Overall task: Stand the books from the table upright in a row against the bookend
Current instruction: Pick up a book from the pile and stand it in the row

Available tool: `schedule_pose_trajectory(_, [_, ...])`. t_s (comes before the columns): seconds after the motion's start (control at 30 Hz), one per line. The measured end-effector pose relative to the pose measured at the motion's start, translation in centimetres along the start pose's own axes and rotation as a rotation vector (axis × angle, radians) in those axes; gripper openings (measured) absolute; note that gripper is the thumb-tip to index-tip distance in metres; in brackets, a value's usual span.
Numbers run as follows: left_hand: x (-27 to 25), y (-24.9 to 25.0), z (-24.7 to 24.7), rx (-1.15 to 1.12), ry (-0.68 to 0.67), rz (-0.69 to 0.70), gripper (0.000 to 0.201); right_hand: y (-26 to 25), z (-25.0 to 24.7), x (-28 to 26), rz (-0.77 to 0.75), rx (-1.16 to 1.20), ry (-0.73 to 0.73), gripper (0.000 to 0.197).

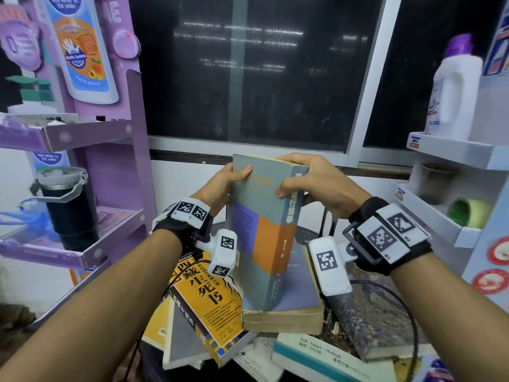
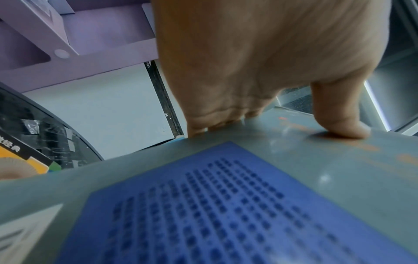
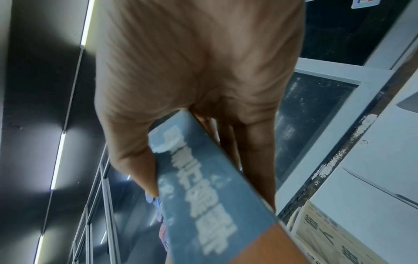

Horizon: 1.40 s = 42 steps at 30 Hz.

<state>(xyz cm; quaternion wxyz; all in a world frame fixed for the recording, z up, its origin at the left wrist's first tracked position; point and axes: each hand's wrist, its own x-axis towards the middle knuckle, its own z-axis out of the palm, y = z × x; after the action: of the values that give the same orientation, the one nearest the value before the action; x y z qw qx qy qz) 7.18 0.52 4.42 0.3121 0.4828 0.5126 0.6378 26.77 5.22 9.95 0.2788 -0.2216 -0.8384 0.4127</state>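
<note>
— What do we have around us?
— A heap of books (image 1: 275,340), purple shelves (image 1: 82,139) left, a dark window (image 1: 248,73) ahead.
— And our grip?
— Our left hand (image 1: 220,186) and right hand (image 1: 316,186) clasp the grey book (image 1: 264,230) upright atop the heap.
— The wrist views?
— Left shows our thumb (image 2: 339,121) on the cover; right, our fingers (image 3: 255,151) behind the spine.

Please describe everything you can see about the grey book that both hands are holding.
The grey book is a thick paperback, held upright. Its cover has a blue printed block, and an orange block wraps onto the spine, which bears pale lettering. The left hand grips its upper left edge, thumb on the cover; the right hand grips the top by the spine. Its bottom meets a flat worn book on the pile.
</note>
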Motion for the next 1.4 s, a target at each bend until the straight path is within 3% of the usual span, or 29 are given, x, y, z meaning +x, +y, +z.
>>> schedule_pose_trajectory(0.07, [0.1,0.0,0.1,-0.047,0.001,0.036,0.014,-0.3,0.1,0.2,0.043,-0.028,0.016,0.045])
schedule_pose_trajectory(0.2, [0.4,-0.1,0.5,-0.107,0.063,0.061,0.037,-1.0,0.3,0.6,0.086,-0.221,0.143,0.045])
schedule_pose_trajectory(0.3, [1.0,-0.2,0.7,-0.101,0.041,0.064,0.037,-1.3,0.1,1.0,0.090,-0.318,0.167,0.044])
schedule_pose_trajectory(0.37, [1.5,-0.3,0.4,-0.084,0.051,0.039,0.054,-1.3,-0.1,1.1,0.091,-0.374,0.192,0.044])
schedule_pose_trajectory(0.47, [2.2,-0.3,0.0,-0.015,0.056,0.032,0.045,-1.2,-0.2,1.7,0.088,-0.433,0.247,0.052])
schedule_pose_trajectory(0.53, [2.7,-0.2,-0.4,0.015,0.072,0.033,0.037,-1.2,-0.4,2.0,0.094,-0.442,0.271,0.057])
schedule_pose_trajectory(0.67, [3.7,-0.7,-1.4,0.103,0.177,0.022,0.040,-1.0,-0.9,2.8,0.094,-0.451,0.304,0.046])
schedule_pose_trajectory(0.83, [5.4,-2.7,-2.5,0.179,0.279,0.016,0.038,-0.1,-1.1,4.7,0.098,-0.462,0.347,0.046])
schedule_pose_trajectory(1.1, [8.0,-5.7,-3.1,0.263,0.269,-0.076,0.047,2.2,-1.1,8.7,0.118,-0.459,0.443,0.041])
schedule_pose_trajectory(1.4, [10.2,-8.1,-4.4,0.197,0.231,-0.204,0.047,4.3,-0.1,13.4,0.126,-0.430,0.514,0.041])
